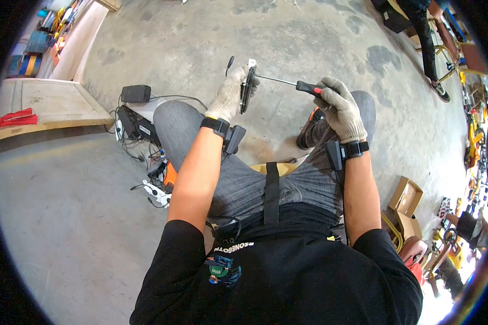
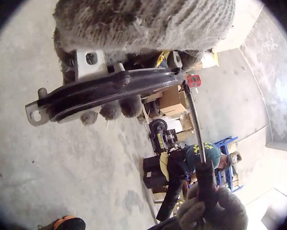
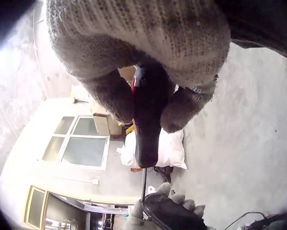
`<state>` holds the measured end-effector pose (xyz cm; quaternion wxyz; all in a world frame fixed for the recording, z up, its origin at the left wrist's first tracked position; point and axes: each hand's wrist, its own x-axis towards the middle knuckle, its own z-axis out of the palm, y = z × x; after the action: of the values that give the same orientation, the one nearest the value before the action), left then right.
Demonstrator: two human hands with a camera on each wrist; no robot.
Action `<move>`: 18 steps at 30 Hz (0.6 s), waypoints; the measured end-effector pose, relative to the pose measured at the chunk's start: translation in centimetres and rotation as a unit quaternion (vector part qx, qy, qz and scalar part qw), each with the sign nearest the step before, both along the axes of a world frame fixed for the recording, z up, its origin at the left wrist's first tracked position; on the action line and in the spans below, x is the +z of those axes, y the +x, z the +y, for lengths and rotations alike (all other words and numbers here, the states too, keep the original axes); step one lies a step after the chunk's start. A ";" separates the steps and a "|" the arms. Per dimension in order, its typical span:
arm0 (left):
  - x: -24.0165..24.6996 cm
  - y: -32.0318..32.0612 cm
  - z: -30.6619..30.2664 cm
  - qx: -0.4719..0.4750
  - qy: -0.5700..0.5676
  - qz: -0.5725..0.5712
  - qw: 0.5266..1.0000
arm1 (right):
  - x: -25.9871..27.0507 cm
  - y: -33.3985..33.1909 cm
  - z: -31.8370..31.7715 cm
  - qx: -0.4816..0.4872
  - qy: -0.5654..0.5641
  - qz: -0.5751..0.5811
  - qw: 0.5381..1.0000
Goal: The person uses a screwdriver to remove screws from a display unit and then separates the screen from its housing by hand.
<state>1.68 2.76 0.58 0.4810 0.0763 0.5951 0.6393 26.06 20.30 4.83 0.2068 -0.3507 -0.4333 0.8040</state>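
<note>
Both hands wear knitted work gloves. The left hand (image 1: 229, 95) grips a round, thin black part (image 1: 246, 93) with pale metal tabs, held edge-on over the floor in front of the knees. In the left wrist view, fingertips (image 2: 130, 106) curl under the part's black curved rim (image 2: 95, 91). The right hand (image 1: 339, 105) holds a screwdriver (image 1: 308, 88) by its black and red handle, thumb and fingers around it. The screwdriver's steel shaft (image 2: 195, 125) points at the part, its tip right at the part's edge. The right wrist view shows the handle (image 3: 150, 120) between finger and thumb.
On the left, a red cloth (image 1: 16, 118) lies on a wooden table (image 1: 54, 105). A black box (image 1: 135, 93), cables and white parts (image 1: 156, 194) are on the floor beside the left leg. An open cardboard box (image 1: 405, 197) stands at right; another person (image 1: 428, 51) is behind.
</note>
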 end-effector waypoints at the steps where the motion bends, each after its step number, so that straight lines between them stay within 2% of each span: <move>1: 0.0 0.0 0.0 0.009 -0.001 -0.003 1.000 | -0.1 0.0 0.1 0.000 0.000 0.000 1.000; 9: -0.1 -1.4 -0.4 0.055 0.067 -0.077 0.993 | 0.1 -0.1 0.0 -0.026 -0.007 -0.034 0.999; 11: 0.1 -1.7 -0.6 0.069 0.132 -0.165 0.975 | -0.4 0.1 0.2 -0.032 -0.011 -0.029 0.999; 18: 2.7 -0.6 -0.5 0.094 0.106 -0.101 0.985 | -1.0 0.0 0.4 -0.054 -0.006 -0.035 0.998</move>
<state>1.05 2.29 3.33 0.4657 0.0057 0.4770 0.7454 26.06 20.70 3.81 0.2326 -0.4027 -0.4154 0.7817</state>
